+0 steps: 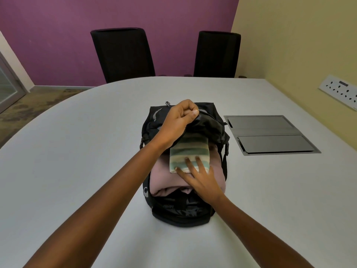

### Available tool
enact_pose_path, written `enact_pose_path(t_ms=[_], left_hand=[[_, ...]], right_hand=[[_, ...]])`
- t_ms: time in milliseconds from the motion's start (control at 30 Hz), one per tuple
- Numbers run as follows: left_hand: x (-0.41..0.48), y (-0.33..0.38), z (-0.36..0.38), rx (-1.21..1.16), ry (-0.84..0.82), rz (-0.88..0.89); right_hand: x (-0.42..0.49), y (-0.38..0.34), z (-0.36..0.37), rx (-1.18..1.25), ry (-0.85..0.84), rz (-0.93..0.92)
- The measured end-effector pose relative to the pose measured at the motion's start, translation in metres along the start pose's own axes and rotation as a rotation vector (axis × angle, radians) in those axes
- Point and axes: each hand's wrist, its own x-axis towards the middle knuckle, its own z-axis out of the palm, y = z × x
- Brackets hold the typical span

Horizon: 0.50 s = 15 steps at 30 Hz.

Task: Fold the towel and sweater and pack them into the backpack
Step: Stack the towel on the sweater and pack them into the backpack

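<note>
L hand (178,119) grips the bag (185,215) flap, lifted. R hand (201,178), fingers straight, presses the striped towel (188,149) lying atop the pink sweater (166,176), both inside the bag on the table (77,151).

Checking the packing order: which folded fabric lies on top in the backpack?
The green-and-cream striped towel; it lies on the plain pink sweater, pressed by the right hand.

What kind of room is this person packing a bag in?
Most likely an office meeting room: a large rounded white table, two black office chairs at its far side, and a flush cable hatch set into the tabletop.
</note>
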Motion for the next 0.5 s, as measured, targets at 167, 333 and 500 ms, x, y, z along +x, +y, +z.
enact_pose_path(t_ms=[167, 333, 500], left_hand=[[-0.002, 0.006, 0.009, -0.051, -0.068, 0.026], [-0.003, 0.014, 0.005, -0.103, -0.085, 0.061], [-0.003, 0.012, 0.003, -0.082, -0.101, 0.065]], right_hand=[[0.033, 0.002, -0.019, 0.035, -0.057, 0.109], [0.061, 0.015, -0.019, 0.013, -0.044, 0.146], [0.076, 0.021, -0.02, 0.047, -0.064, 0.2]])
